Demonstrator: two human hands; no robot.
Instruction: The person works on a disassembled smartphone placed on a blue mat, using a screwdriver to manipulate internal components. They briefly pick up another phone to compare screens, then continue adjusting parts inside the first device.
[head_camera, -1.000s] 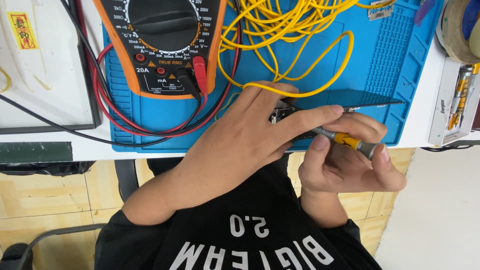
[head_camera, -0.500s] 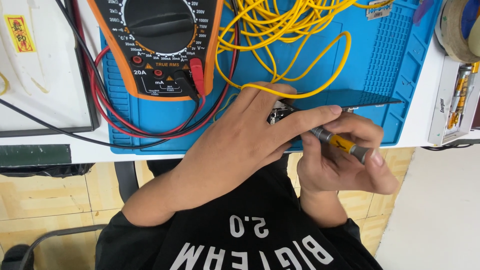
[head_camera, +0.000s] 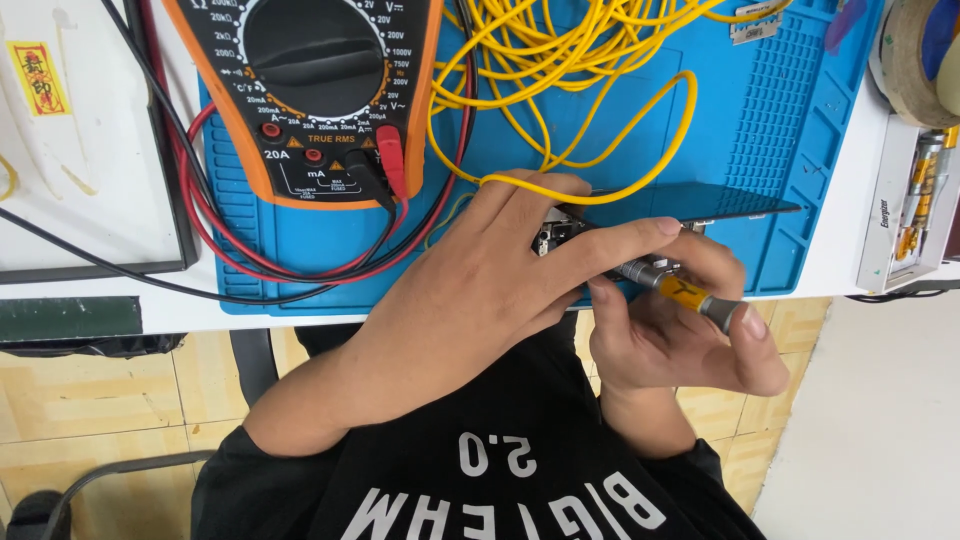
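Right hand (head_camera: 680, 345) grip pinches screwdriver (head_camera: 680, 290); left hand (head_camera: 490, 290) grip clamps dark device (head_camera: 700, 205).

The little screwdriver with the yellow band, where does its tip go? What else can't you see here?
Head view only:
- Tip of the grey metal screwdriver with the yellow band: hidden behind the left hand.
- Thin dark flat device: seen edge-on, its near end covered by the left hand.
- Orange and black multimeter: top cut off by the upper edge.
- Right hand: palm partly hidden by the left hand's fingers.
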